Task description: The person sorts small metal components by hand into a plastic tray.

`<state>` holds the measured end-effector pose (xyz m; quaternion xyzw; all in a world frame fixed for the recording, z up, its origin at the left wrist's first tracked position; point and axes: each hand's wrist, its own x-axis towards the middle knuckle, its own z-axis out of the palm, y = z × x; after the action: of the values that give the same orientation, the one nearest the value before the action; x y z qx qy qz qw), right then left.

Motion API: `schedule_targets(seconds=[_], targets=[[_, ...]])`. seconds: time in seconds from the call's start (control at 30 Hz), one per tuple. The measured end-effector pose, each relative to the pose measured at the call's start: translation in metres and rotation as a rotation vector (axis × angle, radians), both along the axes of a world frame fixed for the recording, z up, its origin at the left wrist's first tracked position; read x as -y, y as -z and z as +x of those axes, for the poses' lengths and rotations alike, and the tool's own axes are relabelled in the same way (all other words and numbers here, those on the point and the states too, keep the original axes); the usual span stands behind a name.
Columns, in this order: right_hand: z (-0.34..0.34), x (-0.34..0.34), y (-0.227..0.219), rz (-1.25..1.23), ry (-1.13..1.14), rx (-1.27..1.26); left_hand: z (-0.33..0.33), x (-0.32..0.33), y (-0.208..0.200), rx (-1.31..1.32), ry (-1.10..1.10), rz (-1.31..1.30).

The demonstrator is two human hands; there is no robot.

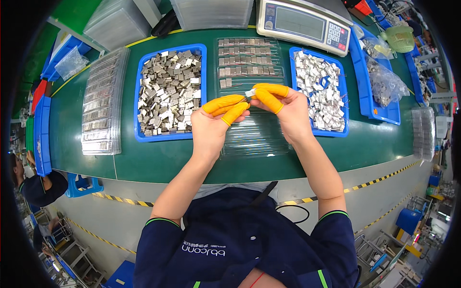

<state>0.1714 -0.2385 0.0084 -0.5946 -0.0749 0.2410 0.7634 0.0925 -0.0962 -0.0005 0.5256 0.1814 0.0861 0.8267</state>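
Yellow finger covers sheathe several fingertips of both hands. My left hand (pixel 217 117) and my right hand (pixel 284 106) meet over a clear plastic tray (pixel 254 141). Pinched between their fingertips is a small white connector piece (pixel 250 93), its details mostly hidden by the fingers. Rows of small metal-faced parts (pixel 247 61) with thin wires fill the tray's far slots. Left of the tray stands a blue bin (pixel 204 67) heaped with small flat metal pieces (pixel 168 96). On the right, another blue bin (pixel 331 133) holds many small white pieces (pixel 331 98).
A digital scale (pixel 300 24) stands at the far right of the green table (pixel 168 161). Filled clear trays (pixel 103 103) are stacked at the left. Beyond the right bin, a blue container (pixel 382 115) holds bagged parts. A person (pixel 43 187) sits at far left.
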Motion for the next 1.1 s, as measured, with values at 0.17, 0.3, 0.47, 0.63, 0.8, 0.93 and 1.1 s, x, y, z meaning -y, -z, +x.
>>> schedule_targets(seconds=[0.17,0.3,0.47,0.63,0.8,0.93,1.1], targets=[[-0.003,0.003,-0.004,-0.073,-0.020,0.024,-0.001,0.000,0.001,0.024,-0.003,-0.011],[-0.003,0.004,-0.008,-0.098,0.015,0.051,-0.003,0.000,0.004,0.031,0.013,0.033],[-0.005,0.006,-0.006,-0.089,-0.038,0.063,-0.003,0.000,0.005,0.026,0.007,0.009],[-0.005,0.010,-0.005,-0.121,-0.053,0.228,-0.003,-0.002,0.004,0.046,0.007,0.023],[-0.003,0.013,-0.008,-0.177,-0.118,0.199,-0.010,0.003,0.002,0.149,-0.024,0.320],[-0.006,0.009,-0.005,-0.136,-0.188,0.208,-0.012,-0.001,-0.005,0.142,-0.003,0.104],[0.000,0.014,-0.004,-0.054,-0.366,-0.015,-0.022,-0.015,-0.010,0.131,0.179,0.179]])
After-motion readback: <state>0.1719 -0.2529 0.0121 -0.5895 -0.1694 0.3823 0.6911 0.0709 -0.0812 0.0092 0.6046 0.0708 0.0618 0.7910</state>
